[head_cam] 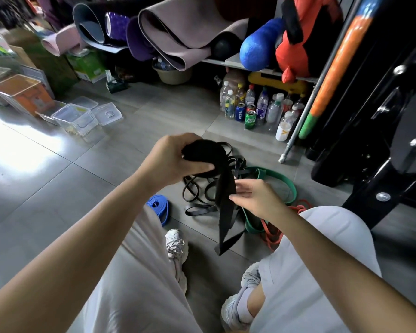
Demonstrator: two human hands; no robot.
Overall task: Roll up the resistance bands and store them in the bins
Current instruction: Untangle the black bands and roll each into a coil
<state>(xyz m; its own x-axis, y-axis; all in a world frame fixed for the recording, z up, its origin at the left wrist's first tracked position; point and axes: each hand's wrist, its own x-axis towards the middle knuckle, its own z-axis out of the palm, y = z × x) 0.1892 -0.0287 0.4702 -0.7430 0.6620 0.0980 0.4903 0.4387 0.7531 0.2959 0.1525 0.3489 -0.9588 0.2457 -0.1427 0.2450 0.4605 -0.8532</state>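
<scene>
My left hand grips the rolled top of a wide black resistance band above the floor. The band's loose tail hangs down to the tiles between my feet. My right hand pinches the hanging strip at its middle. Under my hands lies a tangle of thin black bands, with a green band and a red band to its right. A rolled blue band rests on the floor by my left knee. Clear plastic bins stand open at the left.
Bottles and cans cluster under a shelf of rolled yoga mats and a blue foam roller. A black weight machine fills the right side. An orange-filled box sits far left. My knees and shoes are in the foreground.
</scene>
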